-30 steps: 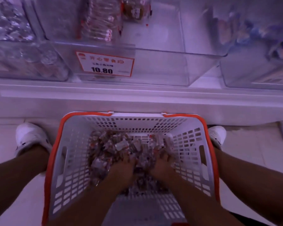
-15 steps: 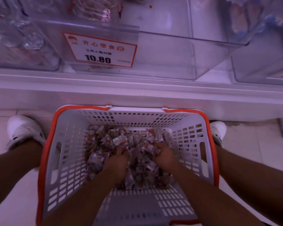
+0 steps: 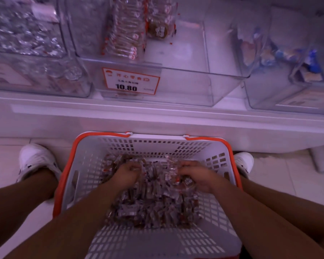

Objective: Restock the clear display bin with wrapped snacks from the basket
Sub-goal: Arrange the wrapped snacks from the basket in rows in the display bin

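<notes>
Wrapped snacks (image 3: 150, 206) heaped in basket (image 3: 94, 165), under both hands (image 3: 198, 176).

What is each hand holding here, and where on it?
Both hands are gathering small clear-wrapped snacks: the left hand curls into the pile, the right hand grips a bunch by the wrappers. Exact hold points cannot be told.

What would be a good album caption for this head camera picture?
Both hands, left hand and right hand, gather wrapped snacks in the basket below the nearly empty clear display bin.
</notes>
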`<state>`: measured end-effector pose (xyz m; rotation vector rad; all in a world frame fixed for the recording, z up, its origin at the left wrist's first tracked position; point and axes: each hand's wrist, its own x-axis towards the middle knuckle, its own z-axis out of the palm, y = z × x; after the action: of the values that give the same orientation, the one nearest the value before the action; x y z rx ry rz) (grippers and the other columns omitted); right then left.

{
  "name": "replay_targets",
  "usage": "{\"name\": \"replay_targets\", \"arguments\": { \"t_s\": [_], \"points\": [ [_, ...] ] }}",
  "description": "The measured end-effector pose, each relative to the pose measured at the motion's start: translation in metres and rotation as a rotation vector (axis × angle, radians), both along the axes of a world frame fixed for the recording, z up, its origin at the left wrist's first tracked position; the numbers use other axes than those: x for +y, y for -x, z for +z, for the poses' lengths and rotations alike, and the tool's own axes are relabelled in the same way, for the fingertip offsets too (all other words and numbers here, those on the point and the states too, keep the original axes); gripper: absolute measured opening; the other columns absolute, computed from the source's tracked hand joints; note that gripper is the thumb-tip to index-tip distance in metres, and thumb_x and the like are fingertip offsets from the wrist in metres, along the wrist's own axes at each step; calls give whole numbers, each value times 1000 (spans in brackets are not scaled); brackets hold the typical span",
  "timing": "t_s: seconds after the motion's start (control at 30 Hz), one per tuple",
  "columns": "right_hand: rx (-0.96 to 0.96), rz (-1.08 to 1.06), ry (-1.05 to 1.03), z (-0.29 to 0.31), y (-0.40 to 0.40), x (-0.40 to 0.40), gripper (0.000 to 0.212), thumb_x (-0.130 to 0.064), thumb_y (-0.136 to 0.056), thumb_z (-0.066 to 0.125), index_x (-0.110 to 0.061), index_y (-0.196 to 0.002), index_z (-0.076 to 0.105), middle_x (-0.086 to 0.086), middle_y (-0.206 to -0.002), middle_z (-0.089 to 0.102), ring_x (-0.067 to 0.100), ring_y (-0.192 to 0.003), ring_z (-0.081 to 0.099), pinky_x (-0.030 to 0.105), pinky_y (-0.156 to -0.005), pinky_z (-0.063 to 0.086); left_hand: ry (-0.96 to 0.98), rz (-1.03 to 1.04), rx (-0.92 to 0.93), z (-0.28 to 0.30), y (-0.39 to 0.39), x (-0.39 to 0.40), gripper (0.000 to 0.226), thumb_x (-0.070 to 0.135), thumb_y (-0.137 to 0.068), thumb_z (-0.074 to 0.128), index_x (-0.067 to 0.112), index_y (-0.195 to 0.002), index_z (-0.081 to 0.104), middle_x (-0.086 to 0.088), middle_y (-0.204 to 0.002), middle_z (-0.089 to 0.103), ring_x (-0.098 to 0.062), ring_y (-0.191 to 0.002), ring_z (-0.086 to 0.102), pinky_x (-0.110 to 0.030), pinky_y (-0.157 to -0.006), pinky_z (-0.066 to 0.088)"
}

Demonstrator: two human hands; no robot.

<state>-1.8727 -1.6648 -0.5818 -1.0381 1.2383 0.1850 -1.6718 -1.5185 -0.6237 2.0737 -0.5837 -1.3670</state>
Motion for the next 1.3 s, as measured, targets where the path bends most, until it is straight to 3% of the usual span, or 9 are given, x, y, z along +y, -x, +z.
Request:
{"name": "replay_targets", "arguments": {
  "t_s": [0.17,0.27,0.47,0.63,0.73,0.87,1.0,1.13,1.3],
  "points": [
    [-88,71,67,73,-23,-1,18,-2,-88,66,4,-105,66,24,-96,59,41,-92,54,69,-97,41,35,-64,4,78,-20,-19,8,15,-90,60,16,-93,68,-4,-72,62,-14,-59,55,-22,-56,47],
    [-220,50,57,125,-33,16,28,-2,-89,64,9,-115,58,23,-95,58,34,-75,58,51,-72,52,130,61,35,144,-19,-15,35,50,-68,65,18,-82,64,1,-69,59,-20,-66,59,-33,-66,50],
    [-648,-295,24,209,-44,69,35,-13,-70,79,-5,-103,71,19,-94,72,28,-69,69,38,-59,59,330,370,559,229,7,16,61,69,-58,80,17,-88,69,1,-62,61,-15,-46,53,-27,-51,44],
    [-649,-463,80,218,-64,92,39,-16,-76,75,-10,-114,68,22,-109,72,40,-98,68,66,-92,45,536,353,687,255,17,12,25,32,-83,72,13,-99,76,-15,-98,73,-22,-74,71,-33,-66,55],
    [-618,-501,166,218,-74,84,34,-7,-79,73,-11,-113,69,22,-105,73,40,-95,70,60,-84,53,556,449,709,257,7,2,22,14,-85,65,11,-105,74,-18,-104,71,-29,-83,69,-39,-67,57],
    [-635,-324,335,224,-76,66,35,-23,-65,83,-19,-99,73,24,-89,73,36,-71,67,42,-61,54,510,423,731,257,-20,-4,53,-6,-71,60,11,-121,65,-21,-122,67,-39,-103,60,-68,-103,39],
    [-590,-208,464,220,-71,40,30,-21,-70,81,-23,-99,74,14,-93,75,26,-79,69,40,-72,55,426,251,703,258,-35,-6,51,-8,-79,56,12,-126,59,-14,-118,72,-31,-93,72,-52,-84,59],
    [-598,-13,433,219,-69,32,30,-17,-72,82,-24,-99,74,5,-87,74,17,-64,67,29,-53,54,307,260,646,247,-31,-11,45,48,-89,62,14,-117,69,-16,-110,74,-31,-92,73,-45,-76,60],
    [-399,276,889,203,-71,46,40,-22,-89,71,-32,-126,61,-19,-118,67,-7,-109,61,14,-90,49,405,192,721,238,-15,-10,31,29,-77,76,17,-106,74,-15,-106,74,-24,-86,73,-42,-71,59]
  ]
}}
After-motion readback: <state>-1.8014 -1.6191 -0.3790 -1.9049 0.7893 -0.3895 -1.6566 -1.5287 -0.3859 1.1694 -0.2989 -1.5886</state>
